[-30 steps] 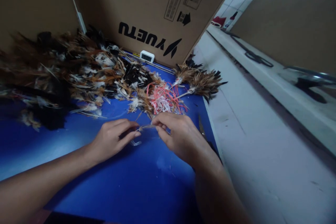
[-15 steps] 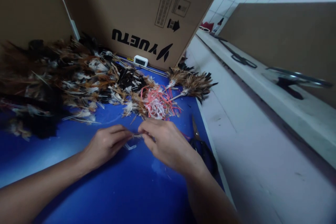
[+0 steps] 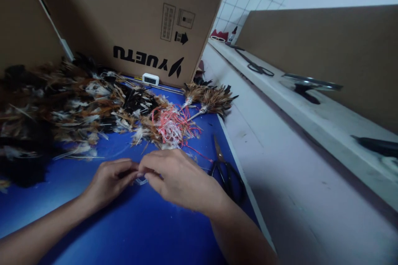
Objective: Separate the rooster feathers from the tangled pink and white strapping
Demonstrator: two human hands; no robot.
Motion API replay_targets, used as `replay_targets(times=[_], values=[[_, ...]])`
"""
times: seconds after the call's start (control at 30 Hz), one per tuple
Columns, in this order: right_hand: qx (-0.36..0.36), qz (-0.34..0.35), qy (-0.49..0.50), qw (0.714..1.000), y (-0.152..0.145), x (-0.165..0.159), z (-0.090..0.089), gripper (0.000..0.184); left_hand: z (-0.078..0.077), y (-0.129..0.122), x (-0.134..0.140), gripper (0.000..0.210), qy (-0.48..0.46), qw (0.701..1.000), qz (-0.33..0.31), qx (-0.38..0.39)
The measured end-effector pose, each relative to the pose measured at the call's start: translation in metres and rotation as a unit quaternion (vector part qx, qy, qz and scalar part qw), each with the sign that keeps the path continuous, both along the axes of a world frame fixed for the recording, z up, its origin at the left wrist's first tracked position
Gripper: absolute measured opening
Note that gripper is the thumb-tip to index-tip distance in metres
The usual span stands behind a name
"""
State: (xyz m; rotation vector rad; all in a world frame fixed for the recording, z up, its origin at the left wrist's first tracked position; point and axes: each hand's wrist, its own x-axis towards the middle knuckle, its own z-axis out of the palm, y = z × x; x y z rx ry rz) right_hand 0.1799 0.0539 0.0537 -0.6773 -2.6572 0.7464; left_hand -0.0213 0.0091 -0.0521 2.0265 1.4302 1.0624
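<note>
My left hand is closed in a pinch over the blue tabletop. Just below its fingertips a clear plastic strip shows, partly hidden. Fingertips touching the left ones, my right hand is also pinched; the back of the hand hides what is in it. Beyond the hands lies a tangle of pink and white string. Black-handled scissors rest on the table to the right of my right hand, with a pink strand running toward them.
Loose brown, black and white feathers cover the back left. Two feather bunches lie at the right edge. A cardboard box and a small white digital display stand behind. More scissors rest on the ledge.
My hands have come together, closing the small gap where a thin pale piece showed between their fingertips. The view has turned right, shifting the whole scene leftward.
</note>
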Motion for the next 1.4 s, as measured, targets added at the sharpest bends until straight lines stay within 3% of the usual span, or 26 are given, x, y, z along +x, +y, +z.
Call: replay_targets(times=[0.13,0.2,0.3,0.43,0.57,0.7,0.97,1.27,1.4], values=[[-0.046,0.016,0.073,0.996,0.004,0.012,0.015,0.012,0.008,0.002,0.001,0.022,-0.081,0.993,0.017,-0.09],[-0.044,-0.044,0.129,0.99,0.01,0.025,0.024,0.009,0.01,0.004,0.0,0.024,-0.147,0.979,0.041,-0.135],[-0.011,-0.197,0.202,0.959,0.028,0.05,0.029,0.006,0.007,0.008,-0.004,0.026,-0.225,0.956,0.08,-0.168],[0.016,-0.313,0.175,0.933,0.067,0.079,0.008,0.009,-0.004,0.013,-0.011,0.025,-0.288,0.939,0.09,-0.165],[0.043,-0.355,0.023,0.934,0.1,0.091,-0.032,0.015,-0.008,0.015,-0.013,0.024,-0.328,0.925,0.088,-0.17],[0.058,-0.364,-0.034,0.929,0.112,0.089,-0.055,0.022,-0.007,0.015,-0.012,0.024,-0.335,0.922,0.089,-0.171],[0.052,-0.297,-0.147,0.942,0.102,0.076,-0.05,0.026,-0.001,0.012,-0.012,0.01,-0.344,0.919,0.075,-0.177],[0.075,-0.329,-0.234,0.912,0.107,0.057,-0.071,0.016,-0.009,0.014,-0.013,0.025,-0.363,0.905,0.102,-0.196],[0.08,-0.333,-0.25,0.906,0.108,0.052,-0.077,0.021,-0.012,0.014,-0.014,0.025,-0.363,0.902,0.099,-0.213]])
